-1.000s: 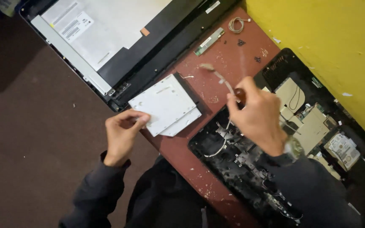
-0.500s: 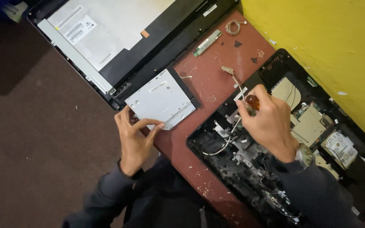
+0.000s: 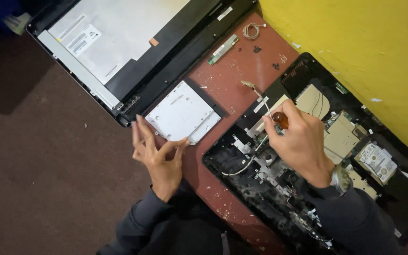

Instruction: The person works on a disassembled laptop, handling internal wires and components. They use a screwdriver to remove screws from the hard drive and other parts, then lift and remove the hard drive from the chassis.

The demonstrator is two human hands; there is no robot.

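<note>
Your right hand (image 3: pixel 303 141) is closed around a screwdriver (image 3: pixel 276 118), amber handle tucked in the fist, thin shaft pointing up and left, its tip over the upper left corner of the opened laptop base (image 3: pixel 279 189). That black base lies on the worn red table (image 3: pixel 242 80) beside the yellow wall (image 3: pixel 355 42), boards, metal brackets and a loose white cable (image 3: pixel 242 166) exposed. Your left hand (image 3: pixel 159 151) is open, fingers spread and lifted, holding nothing as far as I can see; its fingertips hover at the near edge of the white optical drive (image 3: pixel 182 113), which lies flat on the table between the base and the detached screen panel (image 3: pixel 119 42). I can't tell whether a fingertip actually touches the drive. Beyond it a narrow green circuit strip (image 3: pixel 223 49), a small coiled wire (image 3: pixel 250 30) and a couple of dark screws (image 3: pixel 257 48) lie well apart from your hands. This looks like mid-teardown to me: drive already out, the driver working the fasteners or brackets near that corner. My read is that the next move calls for seating the tip squarely in a screw head before turning, and steadying the base with the free left hand so it doesn't shift on the table.
</note>
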